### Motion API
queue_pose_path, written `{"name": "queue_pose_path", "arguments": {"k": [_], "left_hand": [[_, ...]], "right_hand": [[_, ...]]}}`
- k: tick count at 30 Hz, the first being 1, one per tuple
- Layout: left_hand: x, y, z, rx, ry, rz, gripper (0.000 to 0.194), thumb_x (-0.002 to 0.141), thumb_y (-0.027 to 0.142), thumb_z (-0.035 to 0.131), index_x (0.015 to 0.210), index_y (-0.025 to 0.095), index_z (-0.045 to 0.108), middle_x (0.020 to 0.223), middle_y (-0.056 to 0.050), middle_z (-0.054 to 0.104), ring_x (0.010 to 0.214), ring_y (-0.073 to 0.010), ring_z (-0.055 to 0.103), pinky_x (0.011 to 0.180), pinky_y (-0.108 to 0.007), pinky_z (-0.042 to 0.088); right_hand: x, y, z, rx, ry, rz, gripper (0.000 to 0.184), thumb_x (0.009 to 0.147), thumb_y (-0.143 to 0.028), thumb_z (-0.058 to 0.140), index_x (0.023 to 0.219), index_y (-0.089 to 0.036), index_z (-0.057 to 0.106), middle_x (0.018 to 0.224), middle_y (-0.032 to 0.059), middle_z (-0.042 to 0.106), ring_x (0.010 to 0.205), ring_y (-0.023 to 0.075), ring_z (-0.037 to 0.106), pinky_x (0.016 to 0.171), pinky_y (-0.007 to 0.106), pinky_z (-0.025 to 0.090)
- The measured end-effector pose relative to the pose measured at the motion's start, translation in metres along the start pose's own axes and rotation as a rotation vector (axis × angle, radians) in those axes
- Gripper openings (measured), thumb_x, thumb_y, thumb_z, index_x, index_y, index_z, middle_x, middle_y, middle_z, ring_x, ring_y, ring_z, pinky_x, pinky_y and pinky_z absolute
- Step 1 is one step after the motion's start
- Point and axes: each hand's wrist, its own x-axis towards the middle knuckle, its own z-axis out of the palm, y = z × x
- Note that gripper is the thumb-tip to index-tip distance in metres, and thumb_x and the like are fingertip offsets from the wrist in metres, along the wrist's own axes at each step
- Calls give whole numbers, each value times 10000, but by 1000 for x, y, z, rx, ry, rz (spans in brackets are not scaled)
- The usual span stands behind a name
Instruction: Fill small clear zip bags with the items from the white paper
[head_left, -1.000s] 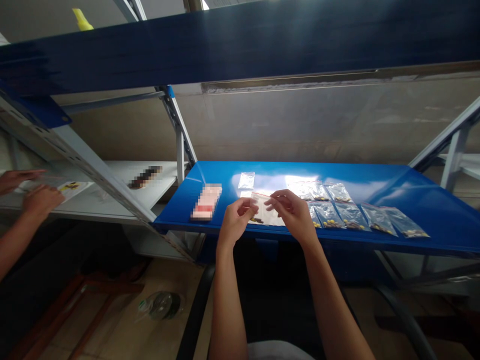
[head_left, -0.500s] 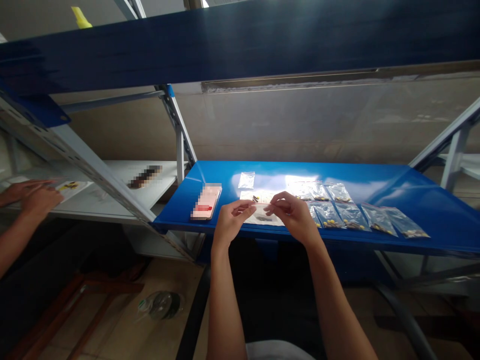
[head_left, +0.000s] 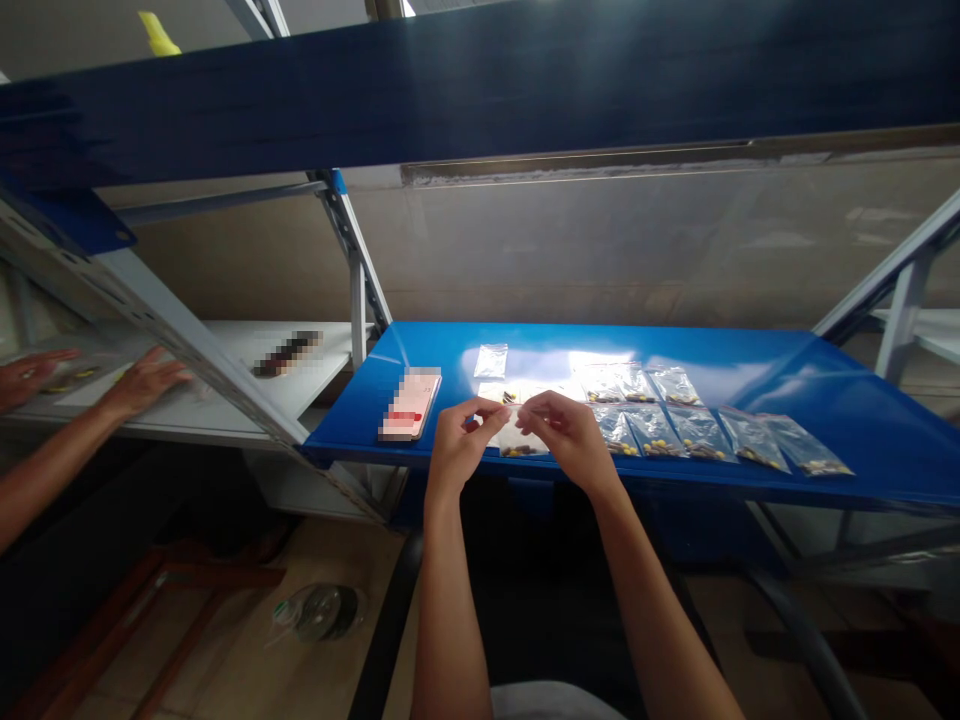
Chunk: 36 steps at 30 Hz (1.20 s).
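Observation:
Above the front part of the blue shelf [head_left: 465,395], my left hand [head_left: 463,440] pinches the top left corner of a small clear zip bag [head_left: 525,441]. My right hand [head_left: 571,432] is close beside it, thumb and fingers together on the bag's top edge. Dark and yellow small pieces lie at the bottom of this bag. Behind my fingers, a white sheet [head_left: 491,392] carries a few more dark and yellow pieces [head_left: 510,397]. To the right lie several filled zip bags [head_left: 701,432] in two rows, with similar pieces inside.
A pink blurred box or phone [head_left: 412,404] lies left of my hands, and a flat clear bag [head_left: 491,360] farther back. Another person's hands [head_left: 146,385] work over the white shelf [head_left: 330,365] at left. A blue beam [head_left: 480,95] crosses overhead.
My right hand has moved left, closer to my left hand, along the bag's top edge. The other person's hands have moved apart.

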Motion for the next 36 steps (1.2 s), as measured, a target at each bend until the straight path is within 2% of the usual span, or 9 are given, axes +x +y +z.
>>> {"name": "queue_pose_path", "arguments": {"k": [4,7,12,17,19,25,29,33,36], "left_hand": [[-1,7,1,-27,-87,17,249,859,422,756,994,213,780,1034,-64,758,916,-221,661,721,-286,464],[-1,9,3,-30,-116,31,216,872,412,745,949,211,770,1008,-63,753,914,-222,663,720,-286,455],[0,10,7,17,-58,85,204,875,403,742,837,202,744,877,-35,727,821,-193,633,693,-279,427],[-2,14,11,70,3,150,184,915,367,696,832,204,705,882,-19,703,805,-166,609,680,-269,407],[-2,13,14,73,13,156,187,919,374,690,841,206,710,890,-22,706,818,-168,616,689,-268,414],[3,-2,18,-41,-52,39,281,892,445,719,1036,214,791,1011,-63,765,919,-221,680,772,-292,493],[6,-15,19,-109,-138,-43,322,865,473,748,1041,209,801,1021,-80,766,900,-225,696,762,-296,523],[7,-16,37,-121,-252,-57,324,861,468,756,1057,214,796,964,-74,757,885,-216,697,744,-282,517],[8,-14,57,-136,-229,-41,290,891,471,715,950,196,786,860,-60,743,820,-206,694,726,-286,510]], "right_hand": [[-4,-7,0,-1,-15,-26,212,924,-421,705,857,-221,700,783,37,746,749,216,726,707,335,587],[-6,-10,-3,-31,-22,-34,208,921,-412,707,838,-221,709,772,33,753,745,218,731,706,331,583],[-6,-9,-6,-65,3,-12,227,896,-441,731,843,-222,761,774,39,769,742,228,745,659,312,570],[-4,-11,-9,-50,-47,10,236,926,-444,693,888,-227,778,808,40,779,771,230,759,696,318,583],[-4,-13,-10,-82,-25,-6,242,939,-439,675,870,-230,777,810,37,781,776,230,760,715,323,589],[-6,-16,-25,-110,70,-21,276,932,-477,681,892,-220,773,810,56,791,740,252,770,656,337,592],[-10,-11,-44,-56,123,23,301,915,-497,705,950,-205,766,851,84,802,732,270,781,566,322,563],[-17,-4,-60,-52,113,70,293,904,-488,729,955,-201,761,840,81,800,738,259,780,546,297,540],[-25,2,-71,-29,72,139,331,908,-514,715,996,-197,753,851,78,795,770,257,779,551,287,534]]}}
